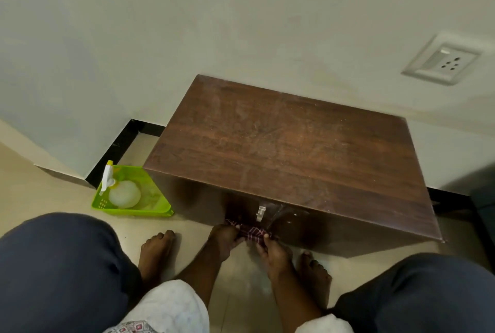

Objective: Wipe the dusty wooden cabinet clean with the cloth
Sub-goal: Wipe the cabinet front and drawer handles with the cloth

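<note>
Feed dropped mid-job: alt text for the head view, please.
The left hand and right hand grip a dark patterned cloth against the front of the wooden cabinet, below its metal handle. Its top looks dusty; a green basket with a spray bottle sits beside it.

A home room: tiled floor (241, 292), plain wall (241, 24), wall socket (442, 60).
</note>
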